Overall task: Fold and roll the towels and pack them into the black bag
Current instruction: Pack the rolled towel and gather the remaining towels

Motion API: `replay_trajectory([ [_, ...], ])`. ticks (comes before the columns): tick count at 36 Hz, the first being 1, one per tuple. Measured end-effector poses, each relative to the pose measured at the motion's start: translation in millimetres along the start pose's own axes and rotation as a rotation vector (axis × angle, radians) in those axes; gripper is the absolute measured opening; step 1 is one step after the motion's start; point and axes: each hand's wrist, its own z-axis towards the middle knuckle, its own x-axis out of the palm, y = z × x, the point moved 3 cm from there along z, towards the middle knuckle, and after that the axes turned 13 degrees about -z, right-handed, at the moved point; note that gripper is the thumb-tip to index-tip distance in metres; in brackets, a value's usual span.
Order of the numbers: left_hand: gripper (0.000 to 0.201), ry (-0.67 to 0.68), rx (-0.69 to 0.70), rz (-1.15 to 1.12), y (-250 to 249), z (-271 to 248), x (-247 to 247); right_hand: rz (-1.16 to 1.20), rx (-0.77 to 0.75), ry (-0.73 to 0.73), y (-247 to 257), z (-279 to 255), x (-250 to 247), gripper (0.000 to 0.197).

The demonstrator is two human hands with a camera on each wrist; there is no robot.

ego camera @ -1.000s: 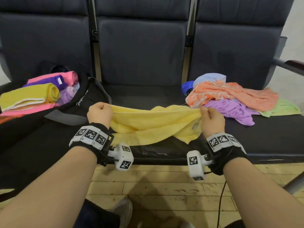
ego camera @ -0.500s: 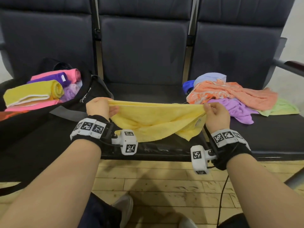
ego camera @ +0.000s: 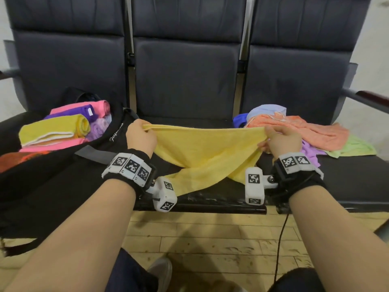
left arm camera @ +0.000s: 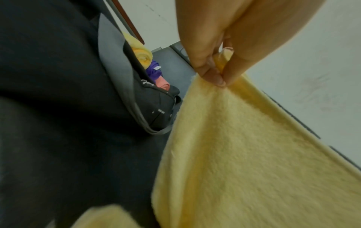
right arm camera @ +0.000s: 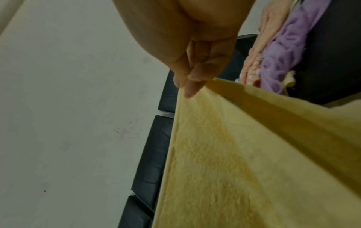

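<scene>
Left hand & right hand each pinch a top corner of the pale yellow towel, stretched taut over the middle seat, lower part sagging onto its front edge. Advice: keep both corners level, tension even, lay flat, then fold. Black bag on left seat, open, w/ rolled towels: yellow roll, purple roll, pink roll. Unfolded pile on right seat.

The head camera looked down over the yellow towel; both wrist cameras looked up along it from close beneath.
</scene>
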Motion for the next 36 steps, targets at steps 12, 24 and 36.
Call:
replay_trajectory([
  [12,0.022,-0.209,0.213,-0.222,-125.8,17.5,-59.7,-0.077,-0.252,-0.227,116.2,-11.7,-53.0,0.024],
  [24,0.032,-0.264,0.275,-0.224,-180.3,7.4,-87.0,-0.018,-0.317,-0.358,152.5,-27.4,-90.5,0.030],
  [36,0.033,-0.171,0.019,-0.111,-119.7,32.9,-34.5,-0.428,0.019,-0.047,103.8,24.1,-33.1,0.035],
])
